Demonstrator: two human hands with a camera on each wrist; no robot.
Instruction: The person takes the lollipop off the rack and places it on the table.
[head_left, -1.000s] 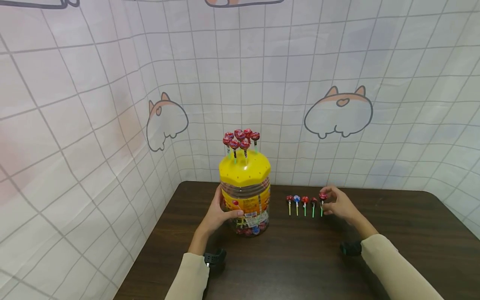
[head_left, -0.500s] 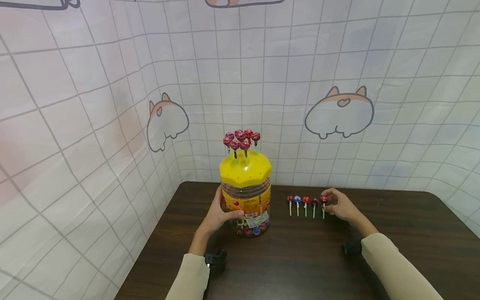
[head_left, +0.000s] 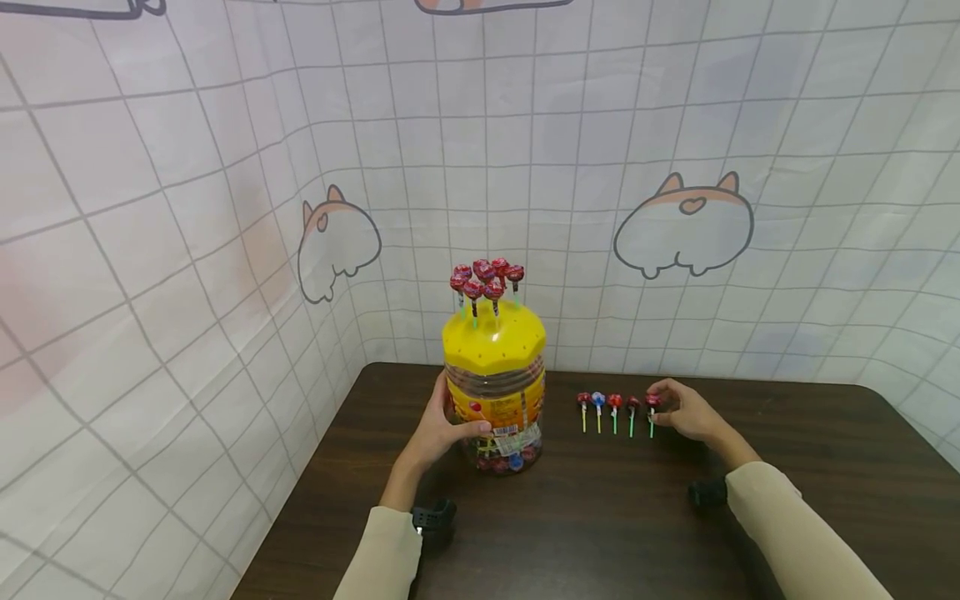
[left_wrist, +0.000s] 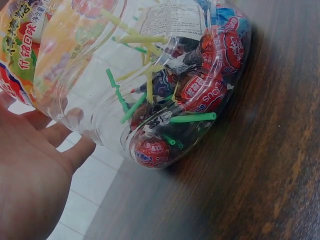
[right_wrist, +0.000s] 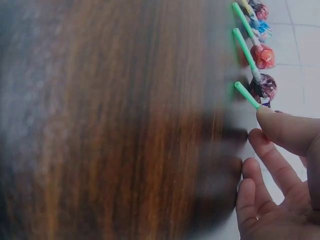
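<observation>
A tall clear candy jar [head_left: 495,396] with a yellow lid [head_left: 495,337] stands upright on the table. My left hand [head_left: 438,432] grips its left side, thumb across the front label; the far fingers are hidden behind it. Through the jar's wall in the left wrist view, wrapped lollipops [left_wrist: 202,92] with green and yellow sticks show at the bottom. To the right, my right hand [head_left: 688,414] pinches the rightmost lollipop [head_left: 652,427] of a short row lying on the table. In the right wrist view, the thumb covers part of that lollipop's green stick [right_wrist: 246,94].
Several red-wrapped lollipops [head_left: 483,271] stand upright in the lid's holes, heads up. Left of the right hand lie the row's other lollipops [head_left: 615,402], one of them blue [head_left: 597,400]. A white grid-patterned cloth [head_left: 570,167] hangs behind the dark wooden table [head_left: 585,525].
The right hand has drawn the rightmost lollipop slightly nearer, level with the row. The left hand stays on the jar. The whole head view has shifted a little.
</observation>
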